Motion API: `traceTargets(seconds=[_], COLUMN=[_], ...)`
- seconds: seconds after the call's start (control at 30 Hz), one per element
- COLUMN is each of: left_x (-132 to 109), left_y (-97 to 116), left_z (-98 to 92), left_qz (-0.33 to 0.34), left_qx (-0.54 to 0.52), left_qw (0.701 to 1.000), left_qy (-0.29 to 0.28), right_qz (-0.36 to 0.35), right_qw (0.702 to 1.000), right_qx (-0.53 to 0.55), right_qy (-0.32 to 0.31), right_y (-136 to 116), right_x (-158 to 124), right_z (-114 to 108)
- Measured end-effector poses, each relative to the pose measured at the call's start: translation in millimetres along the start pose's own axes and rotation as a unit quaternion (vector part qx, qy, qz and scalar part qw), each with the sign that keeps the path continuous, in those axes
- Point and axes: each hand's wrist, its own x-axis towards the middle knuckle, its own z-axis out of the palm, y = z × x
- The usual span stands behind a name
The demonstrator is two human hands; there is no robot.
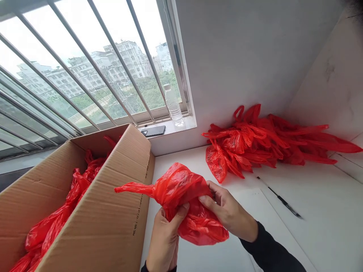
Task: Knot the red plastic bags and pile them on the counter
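Red bag (pixel 178 189), seemingly half-bundled, was pinched in both hands (pixel 168 231). Box (pixel 116 200) held more; loose heap (pixel 245 145) lay right of it.

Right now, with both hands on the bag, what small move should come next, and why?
Probably the right hand should gather in the loose lower part of the red bag: it hangs slack below the hands, while the narrow end is already bunched tight. The left hand seems to have a grip that could steady the bag.
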Motion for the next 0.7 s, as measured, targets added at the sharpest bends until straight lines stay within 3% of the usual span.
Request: traceTargets(seconds=[0.2,0.5,0.7], left_x=[4.7,-8.0,-0.8], left_y=[1.3,8.0,-1.5], left_z=[-7.8,-3.1,-9.5], left_qz=[0.028,0.016,0.015], left_qx=[-0.023,-0.029,-0.024], left_qw=[0.999,0.999,0.999], left_qy=[0.019,-0.004,-0.039], right_qz=[0.022,0.020,0.012], right_qw=[0.999,0.999,1.000], right_qx=[-0.033,-0.022,-0.012], right_qy=[-0.027,-0.042,-0.026], right_y=[-5.2,-6.5,-4.3], right_x=[-1.9,-3.4,-5.5], right_z=[-2.0,-2.3,-0.2])
